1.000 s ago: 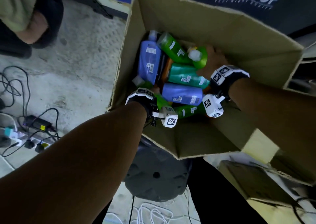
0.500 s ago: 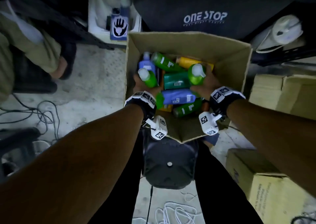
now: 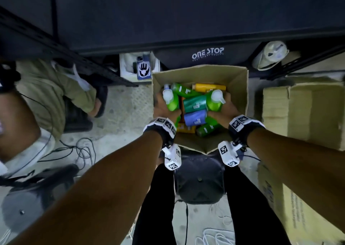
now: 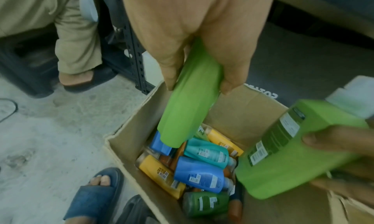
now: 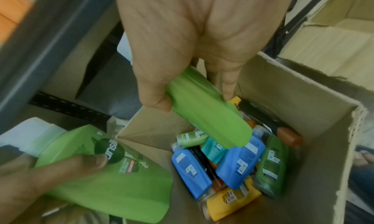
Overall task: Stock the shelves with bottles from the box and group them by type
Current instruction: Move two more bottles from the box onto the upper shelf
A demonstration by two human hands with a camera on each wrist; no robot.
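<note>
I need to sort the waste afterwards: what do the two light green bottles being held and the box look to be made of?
Light green bottles: probably plastic, with a smooth opaque matte skin, whitish caps and printed stick-on labels. Box: brown corrugated cardboard, dull and unprinted inside, with ragged, torn-looking rim edges in the right wrist view.

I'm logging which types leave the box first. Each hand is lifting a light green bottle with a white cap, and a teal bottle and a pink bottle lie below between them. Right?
Almost. The left hand and right hand each hold a light green bottle, with the teal bottle between, but the bottle beside it is blue, as the head view shows.
</note>
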